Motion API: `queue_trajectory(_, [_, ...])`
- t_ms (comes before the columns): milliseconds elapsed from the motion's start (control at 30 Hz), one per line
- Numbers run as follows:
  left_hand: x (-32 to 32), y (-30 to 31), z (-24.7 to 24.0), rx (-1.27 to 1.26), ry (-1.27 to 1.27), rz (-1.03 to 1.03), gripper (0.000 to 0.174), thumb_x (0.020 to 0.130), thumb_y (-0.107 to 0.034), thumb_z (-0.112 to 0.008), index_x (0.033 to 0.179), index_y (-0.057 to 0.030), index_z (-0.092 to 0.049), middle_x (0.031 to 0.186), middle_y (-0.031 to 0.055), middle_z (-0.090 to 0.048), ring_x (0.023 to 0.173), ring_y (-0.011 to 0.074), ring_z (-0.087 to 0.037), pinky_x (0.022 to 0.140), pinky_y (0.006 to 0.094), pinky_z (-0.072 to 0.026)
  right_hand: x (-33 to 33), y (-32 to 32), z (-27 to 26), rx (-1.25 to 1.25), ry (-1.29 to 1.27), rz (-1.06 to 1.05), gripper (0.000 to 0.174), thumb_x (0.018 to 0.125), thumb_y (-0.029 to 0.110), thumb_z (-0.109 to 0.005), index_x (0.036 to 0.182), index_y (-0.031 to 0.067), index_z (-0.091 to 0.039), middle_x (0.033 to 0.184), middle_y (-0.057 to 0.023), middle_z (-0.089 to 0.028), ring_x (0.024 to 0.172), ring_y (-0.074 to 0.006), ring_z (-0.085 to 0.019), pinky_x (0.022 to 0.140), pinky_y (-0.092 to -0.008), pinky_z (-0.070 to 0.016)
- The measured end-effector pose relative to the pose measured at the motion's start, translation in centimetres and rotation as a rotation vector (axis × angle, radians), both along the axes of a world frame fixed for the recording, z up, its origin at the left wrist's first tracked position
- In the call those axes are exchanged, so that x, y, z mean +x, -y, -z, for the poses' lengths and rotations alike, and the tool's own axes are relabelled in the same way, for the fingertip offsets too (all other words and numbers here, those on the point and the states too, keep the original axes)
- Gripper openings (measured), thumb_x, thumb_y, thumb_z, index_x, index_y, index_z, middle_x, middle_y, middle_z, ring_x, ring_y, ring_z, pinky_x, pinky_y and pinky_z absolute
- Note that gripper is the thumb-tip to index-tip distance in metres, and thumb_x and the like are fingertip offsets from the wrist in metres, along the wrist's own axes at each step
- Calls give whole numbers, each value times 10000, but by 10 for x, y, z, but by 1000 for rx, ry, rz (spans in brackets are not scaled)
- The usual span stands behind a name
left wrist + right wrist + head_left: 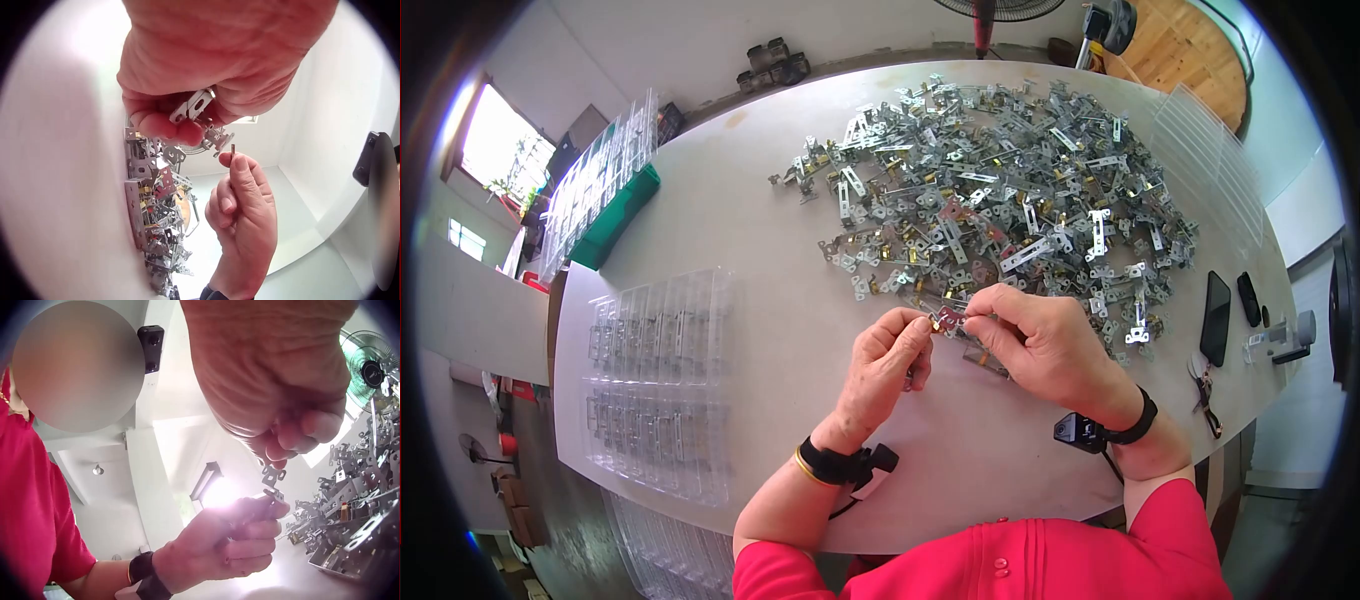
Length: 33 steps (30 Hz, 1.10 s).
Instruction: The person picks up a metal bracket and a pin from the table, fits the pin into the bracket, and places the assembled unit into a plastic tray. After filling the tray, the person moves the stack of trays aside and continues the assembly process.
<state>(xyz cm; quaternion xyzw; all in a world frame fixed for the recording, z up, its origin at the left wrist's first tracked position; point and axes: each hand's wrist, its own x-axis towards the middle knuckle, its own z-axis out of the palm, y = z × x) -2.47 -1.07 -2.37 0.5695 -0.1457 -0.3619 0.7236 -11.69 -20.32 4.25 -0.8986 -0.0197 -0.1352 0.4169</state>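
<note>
My left hand (878,365) grips a small metal hinge-like bracket (946,319) with punched holes, its end sticking out past the thumb. In the left wrist view the curled fingers partly hide this bracket (199,105). Facing it, my right hand (1050,345) pinches a small thin metal piece (233,149) between thumb and forefinger; its exact kind cannot be told. From the right wrist, the bracket (273,478) shows between the two hands, close below the right fingertips. Both hands are above the table (770,290), at the near side of a large heap of similar metal brackets (990,190).
Clear plastic trays holding rows of brackets (658,335) lie at the left. More clear trays stand on a green bin (615,215) at the far left. A phone (1215,318) and small pliers-like cutters (1200,375) lie at the right. A clear ribbed sheet (1208,165) is at the back right.
</note>
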Motion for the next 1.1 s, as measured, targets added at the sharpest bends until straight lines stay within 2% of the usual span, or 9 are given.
queue_trajectory(100, [-4,1,-4,35,88,-21,223,1060,-246,-539,1030,-33,-599,751,-7,-552,590,70,-513,493,216,-380,0,-1,8,8,2,-8,114,952,165,-673,998,76,-618,747,-136,-661,649,-320,-669,557,-377,-500])
queue_trajectory(400, [-10,5,3,131,324,-141,191,1060,-206,-545,1033,-23,-593,733,-31,-530,594,37,-475,532,198,-400,-2,-3,9,-14,-35,-42,148,963,144,-649,1040,57,-557,729,-156,-657,680,-365,-682,564,-426,-506])
queue_trajectory(467, [-9,5,11,165,465,-193,181,1054,-201,-559,1038,-24,-595,729,-38,-523,596,30,-461,531,196,-399,-2,-3,5,-6,-72,-44,172,964,144,-649,1064,54,-542,721,-161,-656,672,-366,-681,563,-429,-507])
queue_trajectory(567, [-12,9,12,163,467,-281,123,1020,-142,-616,1000,-22,-619,698,-64,-472,629,25,-388,539,218,-354,-2,-5,5,14,-96,-42,218,963,143,-651,1106,49,-515,709,-169,-656,667,-369,-682,561,-432,-506])
queue_trajectory(700, [-12,9,11,178,484,-296,107,1014,-129,-622,998,-23,-620,702,-66,-474,633,22,-390,542,215,-356,-2,-5,4,16,-93,-44,264,962,136,-652,1154,41,-496,714,-176,-663,683,-375,-688,565,-435,-507])
queue_trajectory(767, [-11,7,17,197,563,-262,135,1048,-177,-573,1040,-47,-609,737,-62,-518,599,12,-452,517,190,-386,-2,-5,3,15,-99,-46,270,961,134,-651,1165,37,-502,724,-179,-667,689,-378,-689,570,-437,-509])
queue_trajectory(1100, [-14,9,8,204,661,-316,104,1033,-130,-592,1018,-32,-624,737,-67,-497,646,18,-410,558,202,-371,-2,-5,5,-7,-74,-35,274,956,140,-648,1188,22,-563,831,-199,-700,733,-381,-694,592,-442,-521])
